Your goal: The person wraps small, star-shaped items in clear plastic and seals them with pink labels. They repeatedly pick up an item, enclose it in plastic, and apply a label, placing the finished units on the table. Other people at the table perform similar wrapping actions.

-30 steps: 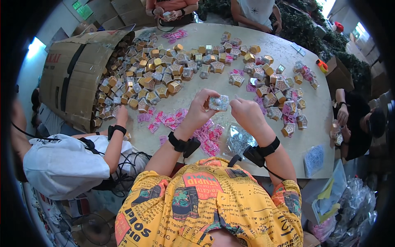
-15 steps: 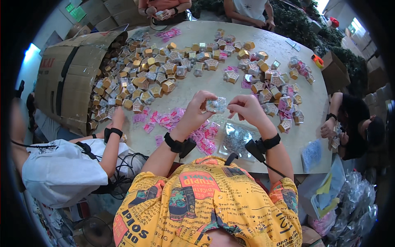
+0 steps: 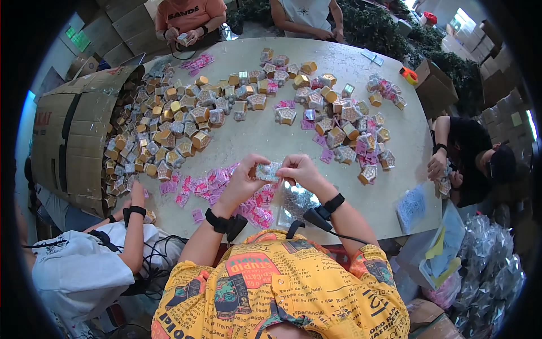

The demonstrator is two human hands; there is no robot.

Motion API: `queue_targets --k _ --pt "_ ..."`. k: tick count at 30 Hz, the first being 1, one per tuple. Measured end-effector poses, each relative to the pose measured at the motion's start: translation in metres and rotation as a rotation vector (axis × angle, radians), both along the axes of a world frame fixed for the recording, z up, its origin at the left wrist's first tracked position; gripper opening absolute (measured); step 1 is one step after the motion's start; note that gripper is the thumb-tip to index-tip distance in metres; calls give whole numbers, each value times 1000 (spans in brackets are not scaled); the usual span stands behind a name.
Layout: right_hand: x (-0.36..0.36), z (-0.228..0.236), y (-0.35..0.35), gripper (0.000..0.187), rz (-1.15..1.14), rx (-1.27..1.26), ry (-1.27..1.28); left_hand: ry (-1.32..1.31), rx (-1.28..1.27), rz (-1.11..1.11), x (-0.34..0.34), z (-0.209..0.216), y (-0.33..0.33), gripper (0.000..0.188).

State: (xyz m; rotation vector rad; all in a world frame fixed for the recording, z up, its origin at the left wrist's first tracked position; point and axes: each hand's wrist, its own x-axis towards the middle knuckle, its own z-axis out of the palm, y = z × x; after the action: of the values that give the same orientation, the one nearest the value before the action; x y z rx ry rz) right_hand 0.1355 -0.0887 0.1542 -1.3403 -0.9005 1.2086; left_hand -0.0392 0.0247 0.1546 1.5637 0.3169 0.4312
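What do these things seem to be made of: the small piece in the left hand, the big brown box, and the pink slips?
Small piece in the left hand: perhaps plastic with a glittery coating, since its pale surface sparkles.
Big brown box: most likely cardboard, matt, going by its creased panels.
Pink slips: probably printed paper or card, thin and flat; the exact finish is unclear.

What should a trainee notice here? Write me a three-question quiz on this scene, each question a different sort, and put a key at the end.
1. True or false: the left hand holds a small glittery piece.
2. Which of these lies nearest the right hand?
a) large cardboard box
b) clear packet
c) bluish bag
3. What is the main colour of the flat slips heaped to the left of the clear packet?

Key: 1. True. 2. b. 3. Pink.
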Motion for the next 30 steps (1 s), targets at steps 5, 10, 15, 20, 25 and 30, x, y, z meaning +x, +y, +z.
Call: queue_targets --k 5,10,15,20,25,30 --pt "29 -28 5 18 -14 -154 -188 269 147 -85 7 -33 15 59" --pt "122 -3 7 16 -334 60 -952 534 617 90 -3 -100 97 69" --pt "148 24 0 29 -652 -84 -1385 826 850 629 -33 -108 172 42" --pt "67 -56 -39 32 134 -173 -1497 957 790 818 -27 -117 215 27" --pt "1 -123 -68 33 420 -339 -1212 908 868 765 -33 -136 213 27" --pt "-8 -141 -75 21 382 -291 -1188 776 810 555 -18 -136 181 24"
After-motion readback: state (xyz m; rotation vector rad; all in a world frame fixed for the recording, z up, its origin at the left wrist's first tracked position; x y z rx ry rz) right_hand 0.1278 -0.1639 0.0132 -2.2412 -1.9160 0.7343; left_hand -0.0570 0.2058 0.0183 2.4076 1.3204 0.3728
